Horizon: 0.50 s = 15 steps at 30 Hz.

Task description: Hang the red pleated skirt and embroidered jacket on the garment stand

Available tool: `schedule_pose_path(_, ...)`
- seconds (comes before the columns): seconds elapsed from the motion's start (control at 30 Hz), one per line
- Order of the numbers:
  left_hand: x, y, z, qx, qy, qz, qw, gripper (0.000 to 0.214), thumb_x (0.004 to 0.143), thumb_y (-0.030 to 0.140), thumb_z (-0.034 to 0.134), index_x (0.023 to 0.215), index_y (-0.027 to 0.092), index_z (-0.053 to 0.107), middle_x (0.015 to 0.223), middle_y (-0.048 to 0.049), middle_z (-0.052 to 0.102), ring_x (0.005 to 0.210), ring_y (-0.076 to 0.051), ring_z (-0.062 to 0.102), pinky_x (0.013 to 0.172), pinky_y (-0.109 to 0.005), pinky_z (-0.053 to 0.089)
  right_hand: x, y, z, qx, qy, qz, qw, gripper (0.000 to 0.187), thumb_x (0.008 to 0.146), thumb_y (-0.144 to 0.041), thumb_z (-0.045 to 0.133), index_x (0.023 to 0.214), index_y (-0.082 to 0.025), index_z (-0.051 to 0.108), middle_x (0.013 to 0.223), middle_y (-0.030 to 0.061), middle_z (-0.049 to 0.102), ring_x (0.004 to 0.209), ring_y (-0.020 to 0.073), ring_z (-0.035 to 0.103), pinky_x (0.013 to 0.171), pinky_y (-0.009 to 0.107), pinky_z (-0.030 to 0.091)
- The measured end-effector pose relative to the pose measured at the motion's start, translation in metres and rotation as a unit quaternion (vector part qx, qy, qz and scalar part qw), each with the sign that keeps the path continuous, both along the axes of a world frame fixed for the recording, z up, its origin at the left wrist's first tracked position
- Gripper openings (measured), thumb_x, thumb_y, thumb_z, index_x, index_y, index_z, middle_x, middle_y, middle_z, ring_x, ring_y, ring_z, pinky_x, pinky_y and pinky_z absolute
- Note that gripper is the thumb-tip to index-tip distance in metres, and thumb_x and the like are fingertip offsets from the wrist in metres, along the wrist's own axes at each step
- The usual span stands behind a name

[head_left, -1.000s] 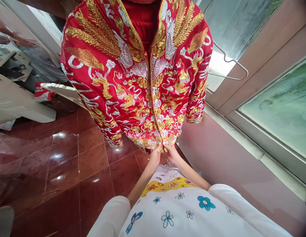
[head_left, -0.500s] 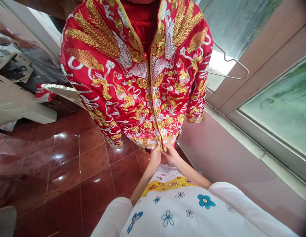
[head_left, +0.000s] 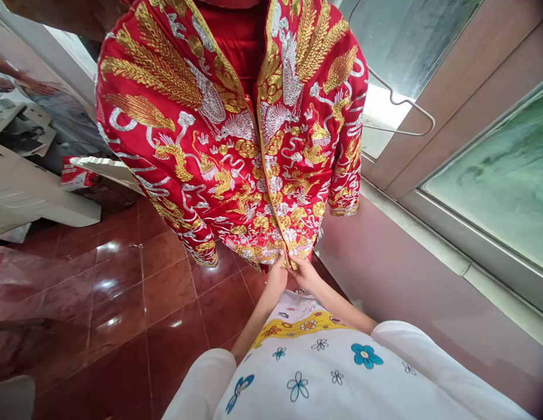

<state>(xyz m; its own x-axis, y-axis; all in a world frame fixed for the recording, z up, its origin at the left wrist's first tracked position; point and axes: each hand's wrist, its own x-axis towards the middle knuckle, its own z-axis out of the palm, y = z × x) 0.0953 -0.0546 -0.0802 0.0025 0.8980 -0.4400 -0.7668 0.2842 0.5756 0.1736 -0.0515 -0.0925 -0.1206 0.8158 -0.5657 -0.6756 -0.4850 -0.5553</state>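
Note:
A red jacket (head_left: 228,169) with dense gold and silver embroidery hangs in front of me, its collar reaching the top edge of the view. Its gold-trimmed front edges meet below the neck opening and run down to the hem. At the bottom of the front, my left hand (head_left: 277,275) pinches the hem on one side of the opening. My right hand (head_left: 305,272) grips the hem just beside it, on the other side of the opening. The thumbs show on top of the cloth; most of the other fingers are hidden behind it.
A wire hanger (head_left: 411,116) hangs by the metal-framed window (head_left: 494,181) at right, above a sill and pale wall (head_left: 398,268). Left stand a white machine table (head_left: 39,186) and a red-and-white package (head_left: 76,173). Another person's arm (head_left: 24,79) shows at far left. The floor (head_left: 175,326) is glossy red tile.
The upper part of the jacket has shifted slightly left in view. Both hands keep their hold on the hem at nearly the same spot.

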Motion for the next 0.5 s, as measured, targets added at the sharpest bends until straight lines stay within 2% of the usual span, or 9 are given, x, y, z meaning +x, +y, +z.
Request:
schedule_pose_path(0.17,0.003,-0.004,-0.005,0.001,0.016,0.031,0.999,0.041,0.075,0.022,0.066,0.115,0.021,0.059,0.115,-0.0075,0.064,0.119,-0.023,0.051,0.104,-0.038,0.037,-0.005,0.001,0.006,-0.020,0.001,-0.026,0.999,0.030,0.054,-0.023,0.075,0.081,-0.022,0.064,0.085,-0.0020,0.068,0.076,0.0135,0.061,0.065,0.024,0.049)
schedule_pose_path(0.33,0.008,-0.013,-0.011,0.027,0.050,0.102,0.993,0.044,0.073,0.019,0.067,0.116,0.026,0.057,0.118,-0.0046,0.063,0.119,-0.022,0.051,0.104,-0.038,0.038,-0.012,0.002,0.011,-0.018,0.018,0.006,1.000,0.029,0.052,-0.025,0.075,0.078,-0.020,0.062,0.082,0.0031,0.069,0.082,0.0195,0.063,0.065,0.029,0.050)
schedule_pose_path(0.5,0.003,-0.015,-0.012,0.015,0.053,0.104,0.993,0.052,0.072,0.017,0.069,0.120,0.028,0.054,0.120,-0.0030,0.061,0.121,-0.021,0.049,0.104,-0.036,0.038,-0.008,0.000,0.008,-0.003,-0.041,0.003,0.999,0.036,0.049,-0.031,0.078,0.079,-0.021,0.060,0.083,0.0025,0.068,0.072,0.0164,0.061,0.056,0.025,0.046)
